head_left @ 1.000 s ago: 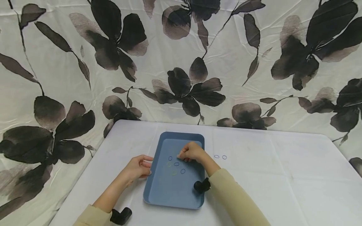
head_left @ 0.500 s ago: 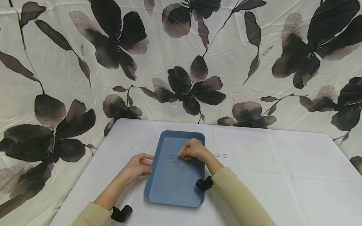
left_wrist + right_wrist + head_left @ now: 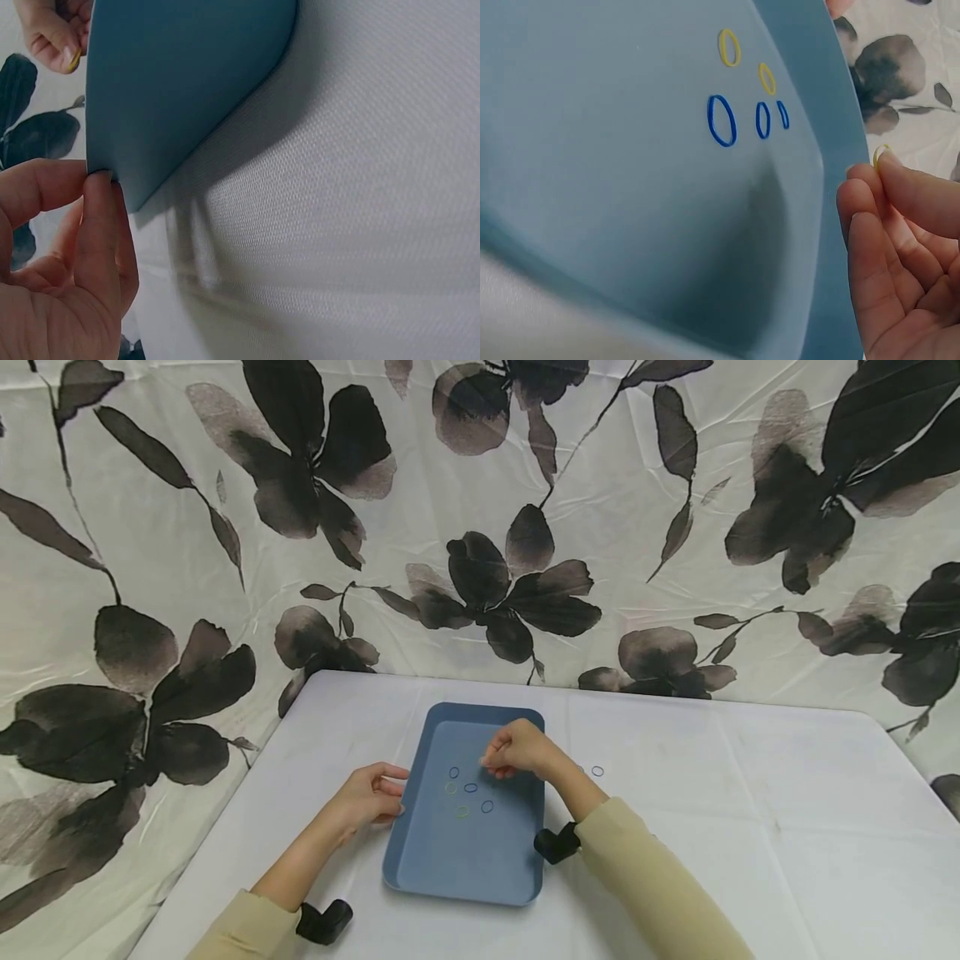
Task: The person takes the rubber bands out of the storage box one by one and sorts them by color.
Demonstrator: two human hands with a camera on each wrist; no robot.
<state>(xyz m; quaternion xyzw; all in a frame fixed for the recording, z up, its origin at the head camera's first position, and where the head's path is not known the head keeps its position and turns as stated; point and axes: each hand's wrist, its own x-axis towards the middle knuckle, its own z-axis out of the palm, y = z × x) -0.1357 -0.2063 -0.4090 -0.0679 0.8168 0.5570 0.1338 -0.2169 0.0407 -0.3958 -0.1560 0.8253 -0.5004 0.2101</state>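
My right hand (image 3: 517, 752) is over the upper right part of a blue tray (image 3: 457, 868). Between its thumb and forefinger it pinches a small yellow rubber band (image 3: 877, 156), best seen in the right wrist view. On the tray floor lie three blue rubber bands (image 3: 710, 120) and two yellow rubber bands (image 3: 721, 49), apart from one another. At the tray's left side, my left hand (image 3: 367, 797) pinches the rim between thumb and fingers, which shows up close in the left wrist view.
A white cloth covers the table (image 3: 712, 843). Right of the tray lies a blue rubber band (image 3: 597, 771), with another partly hidden behind my right wrist. Black wrist cameras (image 3: 325, 922) hang below both sleeves. A floral curtain (image 3: 480, 485) stands behind the table.
My right hand has drifted slightly right and up with its pinch kept, and the wrist now overlaps one band on the table. The left hand stays at the rim. The whole view shifts slightly.
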